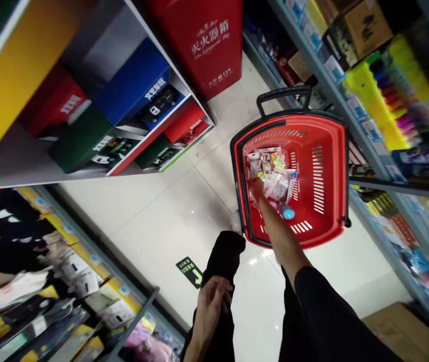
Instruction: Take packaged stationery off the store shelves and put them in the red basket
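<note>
A person's right hand (257, 188) reaches among small packets (280, 187) heaped on the nine o'clock side of a red shopping basket (307, 201), which stands on the pale tiled floor (154, 216) toward three o'clock — its fingers too small and blurred to tell whether they are apart, together or clamped on a packet. The left hand (212, 299), at six o'clock in front of a dark-trousered leg (220, 259), has fingers and thumb drawn loosely together, nothing seen in its hold. The handling looks to be midway: the heap is already inside the basket, a blue ball (288, 212) lies at its six o'clock edge, and the three o'clock side is bare; with the reach among the packets apparently unfinished, how much is left cannot be told. At twelve o'clock, a red cabinet (214, 60) carries the white characters 灭火器箱, a fire extinguisher box, with a smaller line ending in 119. Toward seven o'clock, a floor sign (190, 272) reads "EXIT" and 安全出口 beside an arrow. Between ten and eleven o'clock, white lettering on a blue box (135, 83) is too soft to read surely — as is the print on the packets.
</note>
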{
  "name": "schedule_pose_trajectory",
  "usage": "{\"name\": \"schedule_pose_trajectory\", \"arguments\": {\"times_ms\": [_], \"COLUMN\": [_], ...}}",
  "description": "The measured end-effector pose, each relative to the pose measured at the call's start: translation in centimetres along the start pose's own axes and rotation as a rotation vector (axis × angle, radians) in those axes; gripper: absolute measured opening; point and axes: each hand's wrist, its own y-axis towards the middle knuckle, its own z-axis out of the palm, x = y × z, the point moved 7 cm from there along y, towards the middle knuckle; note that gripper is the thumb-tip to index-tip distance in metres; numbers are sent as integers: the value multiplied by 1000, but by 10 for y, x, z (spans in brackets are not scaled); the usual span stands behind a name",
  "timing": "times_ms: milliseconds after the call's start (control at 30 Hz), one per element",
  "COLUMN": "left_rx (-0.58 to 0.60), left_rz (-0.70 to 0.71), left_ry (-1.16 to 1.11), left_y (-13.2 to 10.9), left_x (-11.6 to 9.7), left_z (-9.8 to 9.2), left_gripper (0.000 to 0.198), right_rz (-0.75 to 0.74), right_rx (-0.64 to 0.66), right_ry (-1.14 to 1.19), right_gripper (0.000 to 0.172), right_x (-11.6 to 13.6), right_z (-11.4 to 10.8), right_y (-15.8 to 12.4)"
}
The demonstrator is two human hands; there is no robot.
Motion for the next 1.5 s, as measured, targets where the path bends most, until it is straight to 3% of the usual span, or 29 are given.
{"name": "schedule_pose_trajectory", "arguments": {"times_ms": [67,133,200,300,400,467,567,667,767,833,967,1067,1167,1233,1400,1500], "left_rx": [-13,-25,-3,135,370,528,673,757,848,910,1058,1151,1185,1173,1104,1149], "left_rz": [47,106,176,312,428,486,628,788,867,899,963,970,962,966,1010,1006], "left_ry": [-26,-44,-60,-76,-69,-27,112,215,269,300,381,479,542,563,577,629], "left_y": [3,1,-7,-44,-118,-182,-281,-375,-463,-519,-623,-679,-713,-726,-743,-752], "left_x": [-15,-41,-83,-170,-252,-288,-318,-331,-324,-304,-234,-168,-112,-88,-62,-49], "left_z": [-5,-6,2,32,79,108,140,165,196,218,256,278,294,304,333,358], "left_gripper": [45,43,44,49,51,48,39,35,34,34,31,30,31,32,34,35], "right_rz": [12,-19,-68,-122,-239,-323,-383,-367,-381,-415,-468,-481,-487,-486,-494,-476], "right_rx": [-37,-57,-68,-114,-146,-161,-229,-357,-460,-526,-711,-846,-910,-902,-879,-891], "right_ry": [32,84,145,250,411,440,462,548,661,727,789,779,754,783,883,993], "right_gripper": [29,31,32,36,38,40,39,30,33,33,32,32,31,31,32,36], "right_x": [7,23,46,88,140,172,200,202,189,171,106,46,-7,-34,-74,-92], "right_z": [-25,-64,-114,-197,-275,-320,-377,-423,-461,-483,-513,-521,-519,-517,-522,-529], "right_y": [-29,-80,-152,-282,-408,-482,-575,-652,-719,-764,-857,-917,-958,-973,-991,-990]}}
